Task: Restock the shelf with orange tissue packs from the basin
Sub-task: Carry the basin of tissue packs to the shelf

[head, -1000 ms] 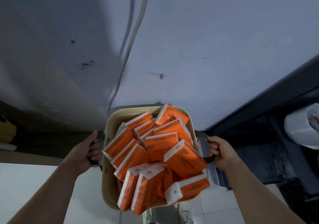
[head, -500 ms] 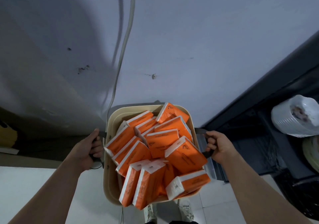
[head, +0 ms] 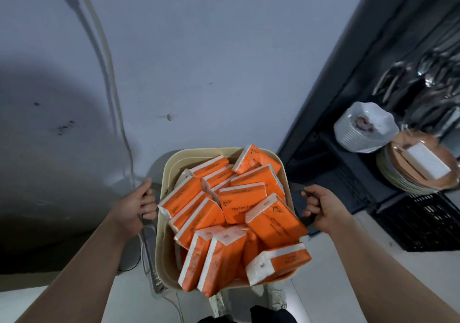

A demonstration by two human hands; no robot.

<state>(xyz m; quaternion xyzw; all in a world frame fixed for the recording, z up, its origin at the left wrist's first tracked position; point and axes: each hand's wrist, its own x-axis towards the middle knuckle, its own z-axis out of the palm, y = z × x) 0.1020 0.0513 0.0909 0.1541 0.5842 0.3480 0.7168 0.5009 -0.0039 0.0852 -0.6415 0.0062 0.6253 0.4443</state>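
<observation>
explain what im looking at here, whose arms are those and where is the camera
There is no machine here. The camera sits on a person's head and looks forward and down, so the two bare arms are that person's own. The left hand and the right hand each grip a dark handle on either side of a beige basin, carrying it in front of the body. The basin is piled with orange tissue packs, lying loosely at all angles. Ahead is a pale wall with a cable running down it. To the right stands a dark shelf unit holding a stack of white bowls and a stack of plates. No pack has been taken out yet.
</observation>
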